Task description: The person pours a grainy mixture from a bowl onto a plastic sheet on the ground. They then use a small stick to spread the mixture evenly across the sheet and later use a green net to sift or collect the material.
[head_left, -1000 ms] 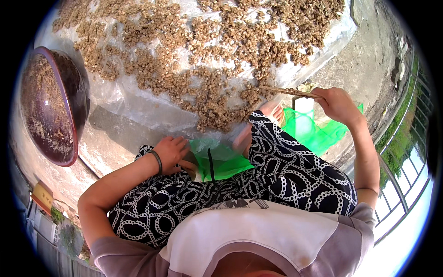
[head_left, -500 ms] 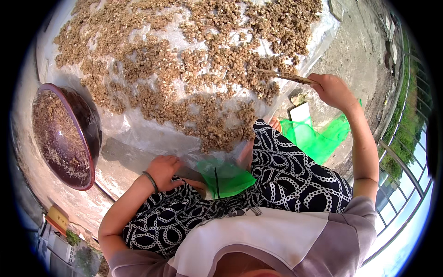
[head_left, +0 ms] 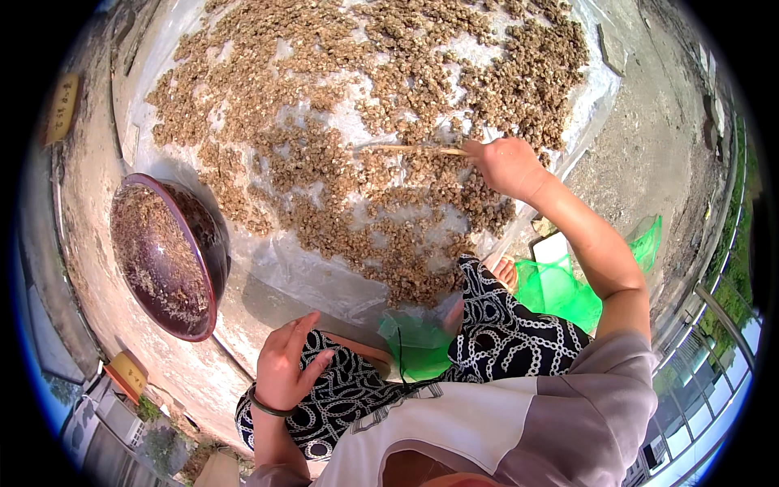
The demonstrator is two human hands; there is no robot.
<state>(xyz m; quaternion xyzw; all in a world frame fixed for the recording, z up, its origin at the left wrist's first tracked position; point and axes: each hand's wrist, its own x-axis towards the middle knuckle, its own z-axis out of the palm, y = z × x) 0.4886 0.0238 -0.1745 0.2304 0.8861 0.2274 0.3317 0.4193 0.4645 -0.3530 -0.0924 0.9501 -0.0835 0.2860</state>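
Observation:
My right hand (head_left: 510,168) is closed round one end of a thin wooden stick (head_left: 406,149). The stick points left, its far end among brown, crumbly grain-like clumps (head_left: 324,166). These lie in a patchy layer over a clear plastic sheet (head_left: 284,264), which shows through the gaps. Above my left knee, my left hand (head_left: 286,363) is raised with the thumb apart from the fingers. It holds nothing and wears a dark band at the wrist.
A dark reddish-brown basin (head_left: 166,260) with grainy residue inside stands tilted at the left. Green netting (head_left: 560,292) lies by my right foot, next to a pale flat piece (head_left: 552,250). At the far right runs a metal railing (head_left: 726,321).
My right hand has moved left and over the sheet, swinging the stick further across the clumps. My left hand has lifted off my knee and turned. The view has shifted.

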